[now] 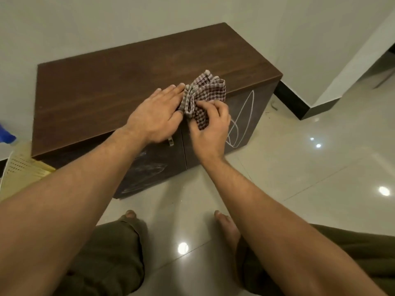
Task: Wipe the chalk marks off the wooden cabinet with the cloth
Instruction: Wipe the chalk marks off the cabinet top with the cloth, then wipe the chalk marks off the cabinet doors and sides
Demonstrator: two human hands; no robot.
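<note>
Item one in my view: a low wooden cabinet (119,86) with a dark brown top, standing on a glossy tiled floor (310,178) against a pale wall (106,22); its two front doors are closed, so I cannot tell what it contains. On the right door (245,116) I see crisp white chalk marks (241,120), long pointed loops; on the left door (149,169) I see fainter, smeared chalk (145,167). Item two: a checked cloth (203,95), brown and white, folded into a bunched pad, lying on the cabinet top at its front edge, above the seam between the doors. Item three: the left hand (158,116), palm down and fingers extended flat on the top, its fingertips touching the cloth's left folds; it presses rather than grips. Item four: the right hand (210,127), fingers curled, pinching the near edge of the cloth between thumb and fingers where it overhangs the front edge. Both forearms are bare and reach forward from the bottom corners of the view. Item five: a pale perforated plastic basket (23,167) on the floor beside the cabinet's left end; I cannot make out anything inside it. Item six: a blue object (6,135) at the left edge, too cropped to identify. Below, I see bare feet and olive trousers (106,253).
</note>
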